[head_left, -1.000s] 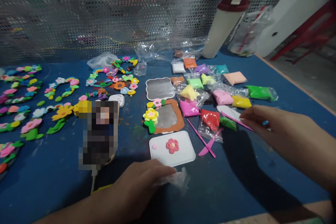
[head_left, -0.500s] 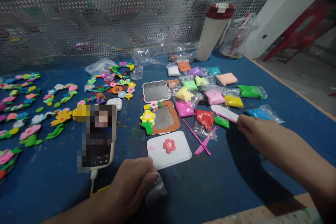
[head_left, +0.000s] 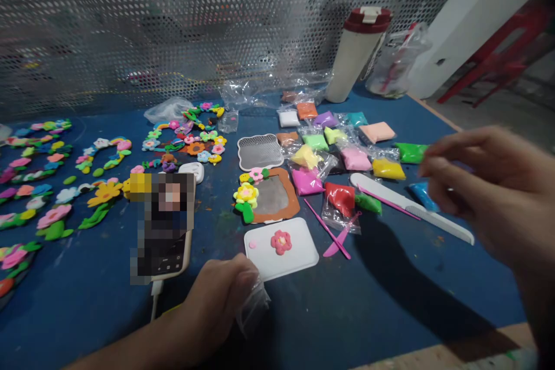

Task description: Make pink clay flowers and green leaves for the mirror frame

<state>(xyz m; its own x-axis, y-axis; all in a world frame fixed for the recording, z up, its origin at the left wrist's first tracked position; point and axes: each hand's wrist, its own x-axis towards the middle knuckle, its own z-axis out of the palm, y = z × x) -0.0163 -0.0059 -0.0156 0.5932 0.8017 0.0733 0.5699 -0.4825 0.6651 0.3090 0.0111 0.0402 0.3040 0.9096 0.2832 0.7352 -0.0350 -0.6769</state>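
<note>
My left hand is closed on a small clear plastic bag, at the near edge of a white tray. On that tray lie a reddish-pink clay flower and a small pale pink clay piece. My right hand is raised at the right, slightly blurred, its fingers loosely bent and apart with nothing visible in them. Below and left of it a white comb lies on the table, with a thin pink tool alongside.
Several bagged clay packets spread behind two crossed pink tools. A brown clay-edged frame with flowers stands behind the tray. A phone and decorated clay pieces are leftward; a tumbler is at the back.
My right hand has let go of the comb and lifted up and to the right, leaving the comb and thin pink tool lying on the table. My left hand keeps the bag.
</note>
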